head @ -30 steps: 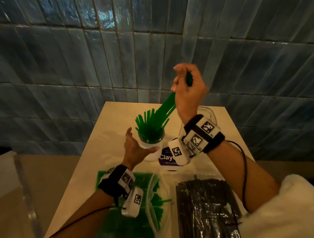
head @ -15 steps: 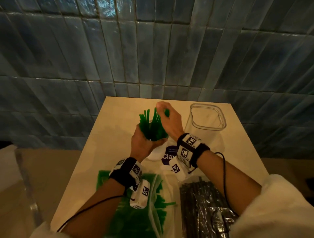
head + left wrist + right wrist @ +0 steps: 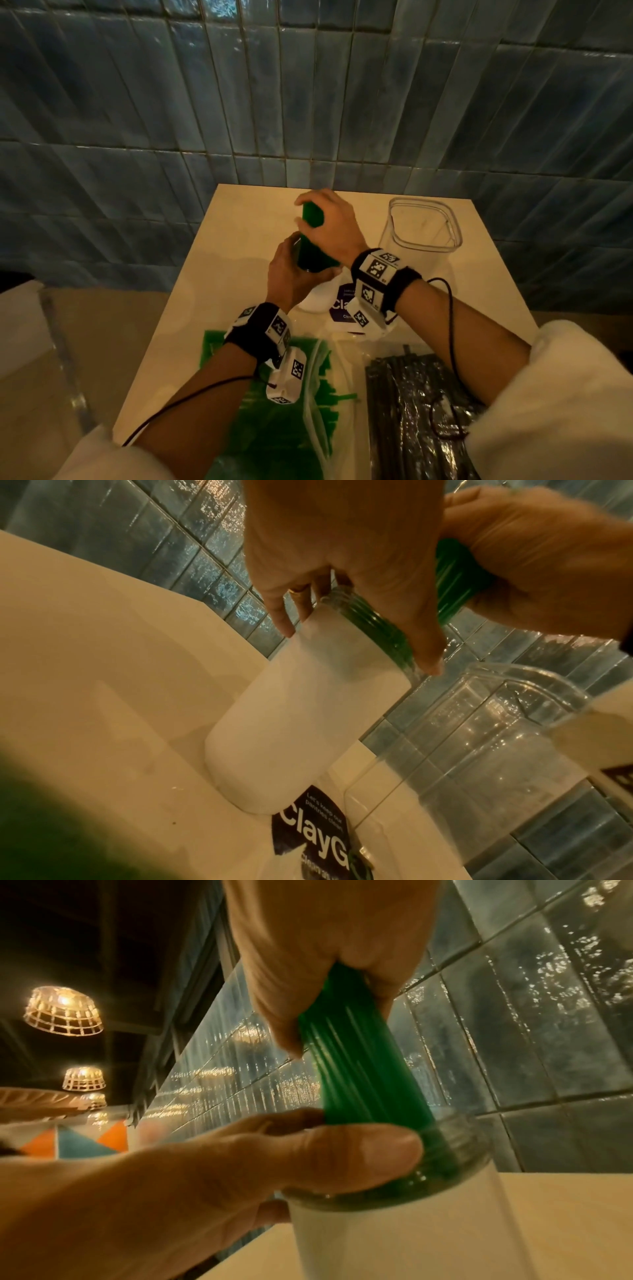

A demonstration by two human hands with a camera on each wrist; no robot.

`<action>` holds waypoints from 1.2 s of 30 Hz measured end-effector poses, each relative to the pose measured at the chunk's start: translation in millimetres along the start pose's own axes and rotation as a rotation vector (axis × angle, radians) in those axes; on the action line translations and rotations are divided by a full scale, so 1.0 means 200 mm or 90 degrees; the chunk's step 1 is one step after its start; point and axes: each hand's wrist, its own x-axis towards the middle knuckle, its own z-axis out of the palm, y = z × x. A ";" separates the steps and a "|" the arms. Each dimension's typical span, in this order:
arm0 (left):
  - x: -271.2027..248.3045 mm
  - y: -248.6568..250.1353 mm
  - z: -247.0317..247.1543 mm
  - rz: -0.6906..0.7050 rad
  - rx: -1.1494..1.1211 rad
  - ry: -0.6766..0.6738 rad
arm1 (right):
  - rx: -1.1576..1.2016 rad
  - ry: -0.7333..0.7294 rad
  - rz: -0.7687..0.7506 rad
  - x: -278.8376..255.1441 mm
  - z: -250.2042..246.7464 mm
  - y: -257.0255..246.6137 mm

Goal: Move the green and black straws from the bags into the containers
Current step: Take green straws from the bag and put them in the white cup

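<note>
Nearest, bagged green straws (image 3: 274,428) and black straws (image 3: 411,418) lie flat on the table (image 3: 212,308). Left hand (image 3: 291,274) curls round the white jar (image 3: 301,723) rim; right hand (image 3: 329,226) clenches a green straw bundle (image 3: 359,1064), lower ends inside it. Beyond, a clear container (image 3: 424,222) stands upright.

The wall tiles (image 3: 239,102) are glazed and glossy, with an uneven, rippled face. The table (image 3: 239,274) is smooth and matt. The green straws (image 3: 363,1069) look like shiny ribbed plastic, standing in a jar (image 3: 301,723) of clear glass at the neck (its sleeve matt white). The far right container (image 3: 424,236) is clear plastic; the near bags (image 3: 318,411) are glossy film.
</note>
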 end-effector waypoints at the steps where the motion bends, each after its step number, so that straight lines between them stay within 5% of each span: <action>1: 0.00 0.00 0.00 0.001 -0.002 0.000 | -0.027 -0.056 -0.007 0.00 0.00 0.00; 5: 0.02 0.00 0.02 -0.003 0.026 -0.002 | -0.066 -0.259 -0.032 -0.05 0.05 0.01; 11: 0.02 -0.01 0.00 -0.003 0.002 0.001 | -0.104 -0.042 -0.013 -0.08 0.06 0.05; 14: 0.01 0.00 0.01 0.040 0.041 0.010 | -0.111 -0.193 -0.086 -0.12 0.07 0.01; 16: 0.01 0.02 0.01 0.048 0.059 -0.012 | -0.108 -0.215 -0.102 -0.14 0.05 -0.02; 22: -0.06 -0.02 -0.05 -0.057 -0.045 -0.063 | 0.059 0.109 -0.053 -0.34 -0.09 -0.07; 25: -0.19 -0.10 -0.11 -0.126 0.078 -0.055 | 0.132 0.160 0.025 -0.54 -0.15 -0.03; 27: -0.34 -0.16 -0.14 -0.164 0.149 -0.126 | 0.154 0.055 0.117 -0.68 -0.15 0.02; 31: -0.69 -0.35 -0.04 -0.199 0.281 -0.386 | -0.014 -0.364 0.217 -0.89 -0.04 0.10; 33: -0.79 -0.48 0.03 -0.169 0.369 -0.378 | -0.050 -0.513 0.229 -0.96 0.04 0.10; 36: -0.84 -0.44 0.03 -0.154 0.408 -0.336 | -0.027 -0.596 0.223 -1.02 0.15 0.09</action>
